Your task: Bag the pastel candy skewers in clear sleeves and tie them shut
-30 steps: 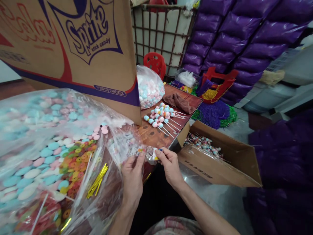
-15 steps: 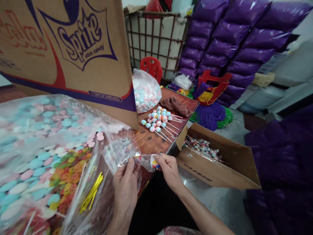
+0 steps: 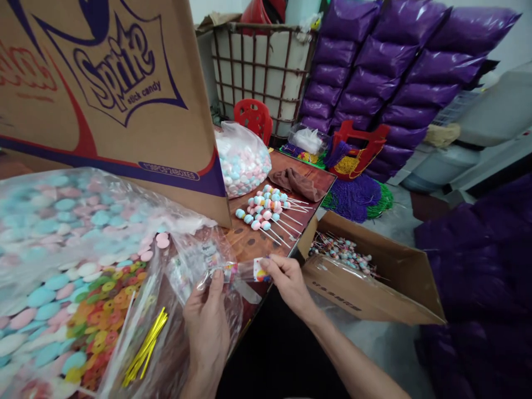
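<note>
Between my hands a small clear printed plastic bag (image 3: 245, 271) is stretched flat over the table's front edge. My left hand (image 3: 208, 321) pinches its left end between thumb and fingers. The opposite end, with a white and colourful print, is gripped by my right hand (image 3: 290, 281). More printed clear bags (image 3: 189, 271) lie just behind my left hand. Beyond the hands, several candy sticks (image 3: 268, 208) with pink, blue and white candies are piled on the table. Gold twist ties (image 3: 146, 349) rest on clear plastic left of my left hand.
Loose pastel candies (image 3: 50, 302) and ring gummies (image 3: 108, 310) spread at left. A tall printed carton (image 3: 166, 127) stands behind them. A full candy bag (image 3: 243, 160) and brown cloth (image 3: 297, 183) sit farther back. An open carton (image 3: 374, 299) holding candy sticks is at right.
The little bag is now pulled straighter and flatter between my hands, its printed right end more visible. My left hand has shifted slightly left and down, and the view has turned a little.
</note>
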A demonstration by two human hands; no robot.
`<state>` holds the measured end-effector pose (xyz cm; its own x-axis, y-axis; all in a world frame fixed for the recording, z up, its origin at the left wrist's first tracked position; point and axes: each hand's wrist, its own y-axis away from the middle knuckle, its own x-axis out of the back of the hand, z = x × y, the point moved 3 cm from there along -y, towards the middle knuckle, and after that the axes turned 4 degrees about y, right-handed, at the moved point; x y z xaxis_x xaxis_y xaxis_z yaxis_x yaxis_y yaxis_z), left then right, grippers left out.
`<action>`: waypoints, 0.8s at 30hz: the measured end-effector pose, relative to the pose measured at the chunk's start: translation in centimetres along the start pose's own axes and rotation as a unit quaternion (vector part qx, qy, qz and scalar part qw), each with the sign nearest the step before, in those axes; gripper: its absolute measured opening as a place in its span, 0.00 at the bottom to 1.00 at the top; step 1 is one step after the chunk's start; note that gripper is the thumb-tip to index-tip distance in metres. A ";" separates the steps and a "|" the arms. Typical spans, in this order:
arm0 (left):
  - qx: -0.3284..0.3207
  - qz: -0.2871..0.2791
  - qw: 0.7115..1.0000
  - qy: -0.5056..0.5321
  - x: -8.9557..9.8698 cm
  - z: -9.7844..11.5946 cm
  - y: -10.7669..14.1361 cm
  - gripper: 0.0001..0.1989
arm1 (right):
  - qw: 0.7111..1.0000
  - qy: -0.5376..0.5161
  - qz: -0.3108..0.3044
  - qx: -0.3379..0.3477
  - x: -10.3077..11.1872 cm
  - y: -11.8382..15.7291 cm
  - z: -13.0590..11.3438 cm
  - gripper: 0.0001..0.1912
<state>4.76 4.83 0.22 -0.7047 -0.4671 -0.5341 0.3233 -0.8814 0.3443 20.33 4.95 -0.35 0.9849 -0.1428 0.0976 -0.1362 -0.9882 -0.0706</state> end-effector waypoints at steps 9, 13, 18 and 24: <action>0.075 0.064 0.992 0.078 0.4 0.1 -1.5 0.03 | 0.871 0.418 0.208 0.153 6.6 -9.1 0.3 0.13; 0.087 0.071 0.990 0.087 0.5 0.1 -1.8 0.04 | 0.779 0.583 0.193 0.123 8.2 -11.8 2.0 0.12; 0.072 0.076 0.989 0.100 0.9 0.2 -2.3 0.04 | 0.784 0.566 0.198 0.161 8.5 -10.9 2.5 0.13; 0.032 0.085 0.990 0.111 1.5 0.4 -3.3 0.05 | 0.916 0.302 0.182 0.192 6.6 -3.4 -0.2 0.08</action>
<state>2.41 7.06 -1.36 -0.4860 -0.6180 -0.6180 0.3800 -0.7862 0.4874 27.23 7.34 0.71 0.6281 -0.5781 0.5208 -0.2820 -0.7930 -0.5400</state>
